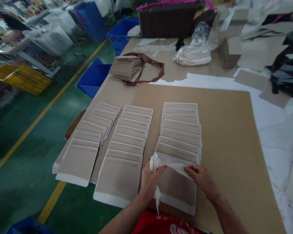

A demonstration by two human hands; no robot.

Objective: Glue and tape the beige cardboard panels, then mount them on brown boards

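My left hand is closed on a bunched strip of thin white paper or tape, whose loose end hangs down below the palm. The strip stretches to my right hand, which pinches its other part between thumb and fingers. Under both hands lies the front beige panel with a white border, the nearest of a column of overlapping panels. To the left a second column of such panels overlaps in the same way, and beyond it a third column. Most panels show a brownish line near their upper edge.
A large brown board covers the table. Further back are a stack of cards with a brown strap, a plastic-wrapped bundle and a dark box. Blue bins stand beyond the left table edge.
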